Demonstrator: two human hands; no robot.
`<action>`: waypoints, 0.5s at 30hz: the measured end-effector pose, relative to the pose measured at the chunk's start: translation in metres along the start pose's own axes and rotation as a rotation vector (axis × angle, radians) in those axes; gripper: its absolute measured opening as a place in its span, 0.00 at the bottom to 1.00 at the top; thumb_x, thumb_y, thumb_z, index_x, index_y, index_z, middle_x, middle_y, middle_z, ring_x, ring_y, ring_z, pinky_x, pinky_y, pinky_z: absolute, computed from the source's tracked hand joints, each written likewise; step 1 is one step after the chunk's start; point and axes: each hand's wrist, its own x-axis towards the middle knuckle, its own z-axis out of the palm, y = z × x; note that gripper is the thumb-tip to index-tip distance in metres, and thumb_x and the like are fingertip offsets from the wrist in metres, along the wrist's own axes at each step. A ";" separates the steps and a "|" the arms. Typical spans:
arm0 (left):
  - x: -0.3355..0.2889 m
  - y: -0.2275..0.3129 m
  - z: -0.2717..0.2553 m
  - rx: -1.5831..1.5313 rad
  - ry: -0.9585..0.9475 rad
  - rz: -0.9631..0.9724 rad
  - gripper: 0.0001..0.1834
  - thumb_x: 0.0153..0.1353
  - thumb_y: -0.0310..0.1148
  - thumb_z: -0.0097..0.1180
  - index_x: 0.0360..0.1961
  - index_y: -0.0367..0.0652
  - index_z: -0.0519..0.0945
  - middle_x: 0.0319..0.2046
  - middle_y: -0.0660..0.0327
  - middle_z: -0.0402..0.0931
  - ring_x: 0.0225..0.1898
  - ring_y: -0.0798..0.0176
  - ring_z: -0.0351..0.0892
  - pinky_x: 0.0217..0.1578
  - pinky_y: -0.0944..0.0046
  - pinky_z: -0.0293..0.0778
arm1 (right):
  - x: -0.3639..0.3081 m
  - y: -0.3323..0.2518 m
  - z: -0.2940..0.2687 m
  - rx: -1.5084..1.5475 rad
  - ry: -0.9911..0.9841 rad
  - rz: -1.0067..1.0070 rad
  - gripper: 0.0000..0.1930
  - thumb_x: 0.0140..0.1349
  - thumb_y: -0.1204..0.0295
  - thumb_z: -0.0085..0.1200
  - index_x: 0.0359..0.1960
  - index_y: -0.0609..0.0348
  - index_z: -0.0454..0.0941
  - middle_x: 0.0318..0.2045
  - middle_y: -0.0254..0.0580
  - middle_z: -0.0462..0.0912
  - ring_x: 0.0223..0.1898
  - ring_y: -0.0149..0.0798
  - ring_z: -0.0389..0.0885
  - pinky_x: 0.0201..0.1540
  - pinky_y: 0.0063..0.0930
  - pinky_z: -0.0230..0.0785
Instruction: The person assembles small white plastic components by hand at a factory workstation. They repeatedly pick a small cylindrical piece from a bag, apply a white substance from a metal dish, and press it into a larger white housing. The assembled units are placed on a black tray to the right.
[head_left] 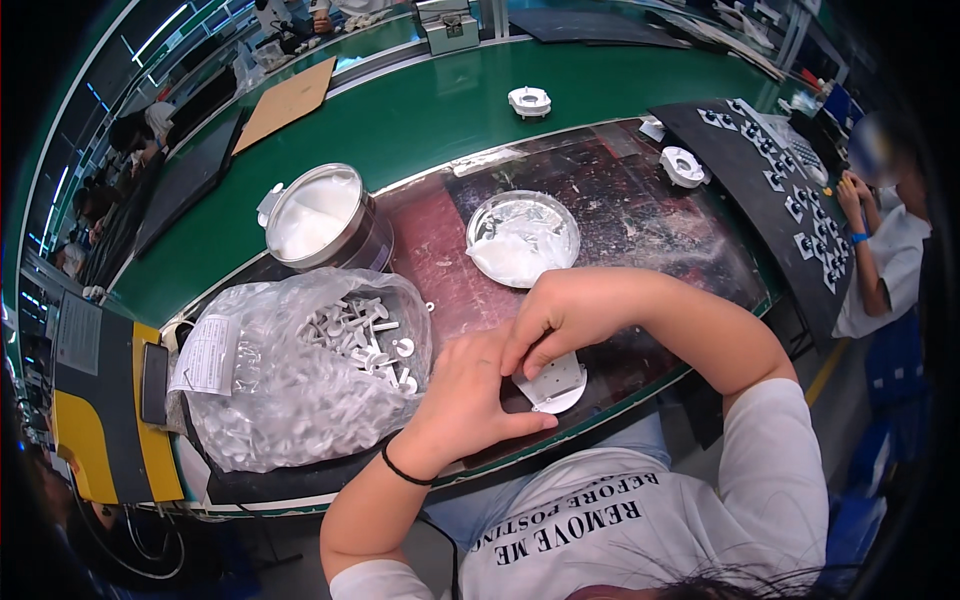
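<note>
A small white plastic part (552,384), flat with a rounded end, lies at the near edge of the table (430,110), on the dark worn mat (640,215) that covers the middle of the green surface. Both hands are on it: the right hand (560,315) comes in from the right with its fingers curled down and its fingertips pressing the part's upper edge, while the left hand (468,400) rests against the part's left side, thumb stretched along its lower edge, so the two hands touch each other above it. A black band (403,470) circles the left wrist. Just left of the hands sits a clear plastic bag (290,390) full of small white pieces, its mouth open with several pieces spilling toward the hands, and a white paper label (206,355) on its left side. Beyond the hands stands a shallow round dish (523,238) holding white paste, and farther left a metal tin (318,218) of the same white stuff. Two white round fittings (683,166) lie farther back. At the right, another person's hand (852,195) works over a black tray (770,170) of small white parts.
</note>
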 end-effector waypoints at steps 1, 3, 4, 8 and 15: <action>0.000 -0.002 0.003 0.020 -0.002 0.000 0.44 0.39 0.50 0.69 0.55 0.38 0.68 0.47 0.51 0.70 0.51 0.48 0.68 0.54 0.53 0.58 | 0.002 0.002 0.001 0.001 -0.016 0.004 0.11 0.52 0.72 0.62 0.39 0.55 0.83 0.34 0.41 0.84 0.34 0.39 0.82 0.39 0.27 0.72; -0.001 -0.006 0.008 0.060 -0.006 0.002 0.43 0.38 0.51 0.69 0.54 0.39 0.69 0.47 0.52 0.70 0.52 0.49 0.67 0.54 0.53 0.57 | 0.003 0.006 0.004 -0.031 -0.011 -0.005 0.11 0.52 0.72 0.62 0.38 0.55 0.83 0.32 0.40 0.84 0.35 0.39 0.81 0.39 0.28 0.71; -0.001 -0.007 0.009 0.074 0.007 0.011 0.42 0.38 0.51 0.70 0.53 0.39 0.69 0.47 0.53 0.70 0.52 0.49 0.66 0.54 0.53 0.57 | 0.003 0.007 0.005 -0.047 -0.008 -0.009 0.11 0.51 0.72 0.62 0.38 0.55 0.83 0.31 0.40 0.84 0.36 0.40 0.81 0.39 0.28 0.71; -0.002 -0.015 0.013 0.072 0.076 0.012 0.40 0.36 0.49 0.72 0.50 0.40 0.72 0.45 0.53 0.70 0.50 0.48 0.67 0.52 0.53 0.59 | 0.000 0.004 0.011 -0.243 0.105 -0.110 0.11 0.50 0.70 0.62 0.37 0.55 0.83 0.29 0.37 0.82 0.37 0.40 0.79 0.39 0.29 0.71; -0.001 -0.015 0.011 0.093 0.120 0.020 0.42 0.36 0.48 0.72 0.53 0.42 0.70 0.48 0.53 0.70 0.51 0.47 0.67 0.53 0.53 0.59 | -0.021 0.017 0.026 -0.435 0.466 -0.268 0.18 0.48 0.65 0.63 0.42 0.52 0.79 0.42 0.36 0.77 0.42 0.42 0.75 0.44 0.35 0.67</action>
